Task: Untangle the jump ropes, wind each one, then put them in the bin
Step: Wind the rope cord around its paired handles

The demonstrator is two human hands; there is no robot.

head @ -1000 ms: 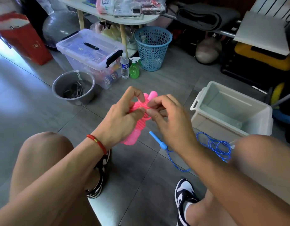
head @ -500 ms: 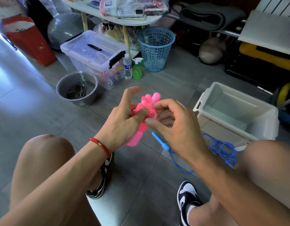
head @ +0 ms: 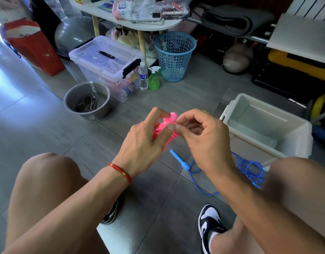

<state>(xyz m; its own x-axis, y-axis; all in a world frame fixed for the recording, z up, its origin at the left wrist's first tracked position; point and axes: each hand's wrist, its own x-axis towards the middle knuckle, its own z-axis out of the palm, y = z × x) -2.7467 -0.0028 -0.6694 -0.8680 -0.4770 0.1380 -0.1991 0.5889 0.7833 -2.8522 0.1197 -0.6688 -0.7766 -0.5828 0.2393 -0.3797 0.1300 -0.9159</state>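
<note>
Above floor, left hand [head: 141, 143] gripping pink rope [head: 162, 128]

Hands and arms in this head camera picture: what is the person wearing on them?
Both arms are bare, with no sleeves in view and no gloves. The left hand has a thin red cord bracelet with a small yellowish bead or band around its wrist. The right hand shows no ring, watch or band on the parts that can be seen.
</note>
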